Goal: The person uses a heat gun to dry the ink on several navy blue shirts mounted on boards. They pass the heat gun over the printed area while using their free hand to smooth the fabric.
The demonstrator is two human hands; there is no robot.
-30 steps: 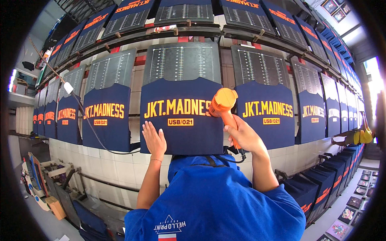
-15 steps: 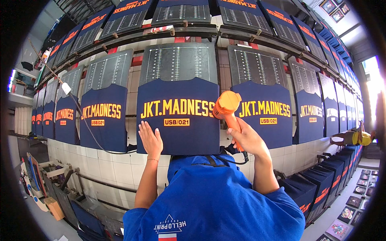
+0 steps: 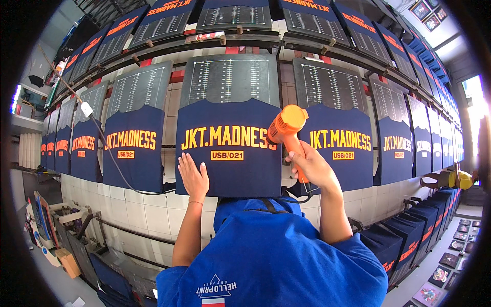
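Observation:
An orange heat gun point(image 3: 289, 128) is in my right hand point(image 3: 313, 166), whose fingers wrap round its handle. Its nozzle points down and left over the right end of the yellow-orange print on a navy shirt point(image 3: 225, 179), hiding part of the last letters. That shirt lies flat on a dark board point(image 3: 230, 79) with white ruled marks, which shows bare beyond the neckline. My left hand point(image 3: 193, 176) rests open, palm down, on the shirt's left side just below the lettering. The gap between nozzle and cloth cannot be judged.
Similar navy shirts on boards stand at left point(image 3: 133, 163) and right point(image 3: 345, 169), with another row beyond a metal rail point(image 3: 255, 38). A thin cable point(image 3: 110, 153) hangs at left. Folded-over boards with shirts point(image 3: 409, 238) line the lower right. Another person point(image 3: 455, 179) is far right.
My right hand has shifted the heat gun slightly left and away from me, so its nozzle covers more of the print's right end. My left hand stays in place on the shirt.

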